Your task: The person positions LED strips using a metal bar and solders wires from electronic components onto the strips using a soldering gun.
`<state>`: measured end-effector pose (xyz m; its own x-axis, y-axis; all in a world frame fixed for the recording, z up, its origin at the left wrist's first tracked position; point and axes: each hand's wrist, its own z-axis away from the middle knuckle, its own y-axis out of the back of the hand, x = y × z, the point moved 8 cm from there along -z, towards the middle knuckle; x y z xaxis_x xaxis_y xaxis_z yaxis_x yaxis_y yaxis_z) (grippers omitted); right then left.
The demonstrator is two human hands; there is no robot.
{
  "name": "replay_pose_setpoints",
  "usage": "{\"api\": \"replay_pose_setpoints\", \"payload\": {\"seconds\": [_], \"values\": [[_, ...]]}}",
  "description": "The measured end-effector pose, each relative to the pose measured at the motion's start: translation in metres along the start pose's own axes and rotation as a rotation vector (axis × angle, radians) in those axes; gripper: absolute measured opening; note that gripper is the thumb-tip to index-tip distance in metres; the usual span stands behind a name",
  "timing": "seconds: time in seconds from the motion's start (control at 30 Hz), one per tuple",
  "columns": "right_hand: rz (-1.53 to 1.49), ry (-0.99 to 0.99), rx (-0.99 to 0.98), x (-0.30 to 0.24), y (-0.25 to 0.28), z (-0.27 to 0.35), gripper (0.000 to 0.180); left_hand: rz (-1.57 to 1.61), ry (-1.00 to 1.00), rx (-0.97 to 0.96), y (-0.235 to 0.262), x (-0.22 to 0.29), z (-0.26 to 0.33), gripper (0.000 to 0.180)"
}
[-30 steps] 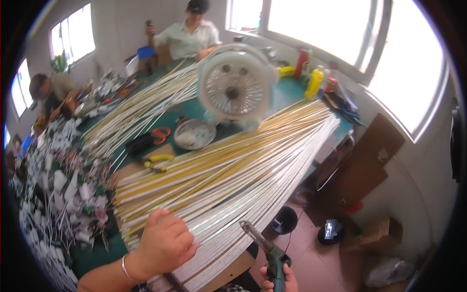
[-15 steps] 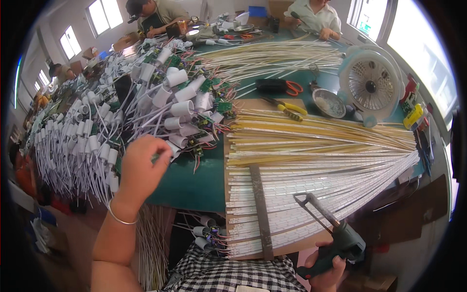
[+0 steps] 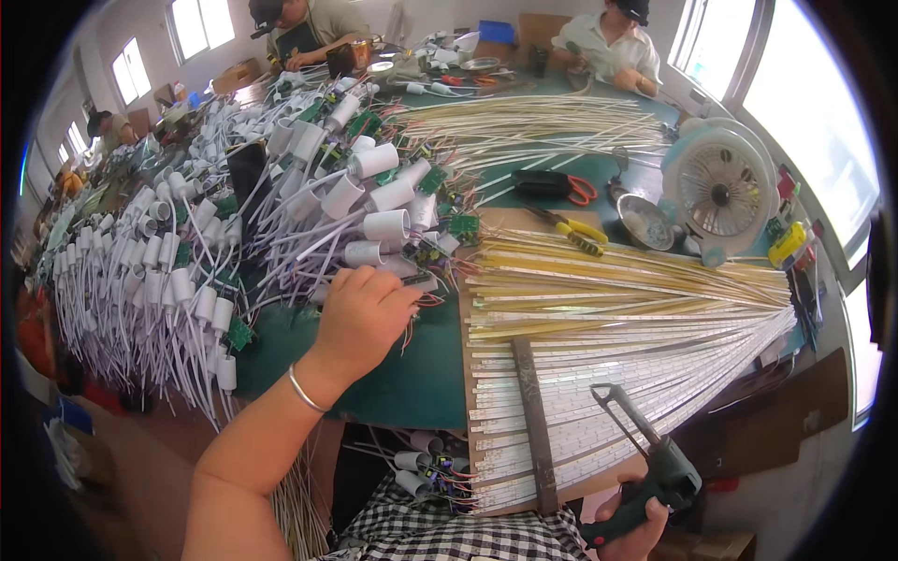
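Note:
At the near edge of a heap of white tube-shaped caps [image 3: 386, 225] with cables and small green circuit boards, my left hand [image 3: 360, 323] is closed, its fingers curled down. Thin red wires show beside the fingertips; what they grip is mostly hidden. My right hand [image 3: 641, 531] is wrapped round the dark green grip of a soldering gun [image 3: 669, 472]. Its long tip points up and left, over a fan of white LED strips [image 3: 617, 383]. A dark flat metal bar [image 3: 531, 411] lies across the strips near their left ends. A few capped units [image 3: 412, 461] rest by my checked apron.
Yellowish strips [image 3: 580, 280] lie beyond the white ones. Farther back are yellow-handled pliers [image 3: 575, 227], red-handled scissors [image 3: 580, 191], a metal dish [image 3: 645, 222] and a round fan [image 3: 718, 192]. Other people sit working across the table and at far left.
My left hand has moved right and forward to the heap's near edge, and its fingers have closed there. The right hand still holds the soldering gun. The whole view has shifted slightly.

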<state>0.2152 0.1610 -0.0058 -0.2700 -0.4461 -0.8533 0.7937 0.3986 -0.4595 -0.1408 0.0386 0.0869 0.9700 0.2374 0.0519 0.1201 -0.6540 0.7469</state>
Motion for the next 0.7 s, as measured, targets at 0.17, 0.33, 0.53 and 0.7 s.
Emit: {"api": "replay_pose_setpoints", "payload": {"seconds": [0.17,0.33,0.53,0.7], "values": [[-0.074,-0.011,0.011,0.0,-0.011,-0.002,0.052,-0.06,-0.012,0.044,-0.023,0.005,-0.003,0.022],[0.028,-0.013,0.054,0.006,0.006,-0.004,0.054,-0.075,-0.027,-0.018,-0.021,0.003,-0.008,0.018],[-0.04,0.112,0.261,0.003,0.013,0.002,0.052,0.845,0.494,0.341,0.026,-0.07,0.021,0.006],[-0.065,0.088,0.111,0.006,0.015,-0.001,0.054,0.941,0.457,0.403,0.051,-0.037,-0.003,0.005]]}}
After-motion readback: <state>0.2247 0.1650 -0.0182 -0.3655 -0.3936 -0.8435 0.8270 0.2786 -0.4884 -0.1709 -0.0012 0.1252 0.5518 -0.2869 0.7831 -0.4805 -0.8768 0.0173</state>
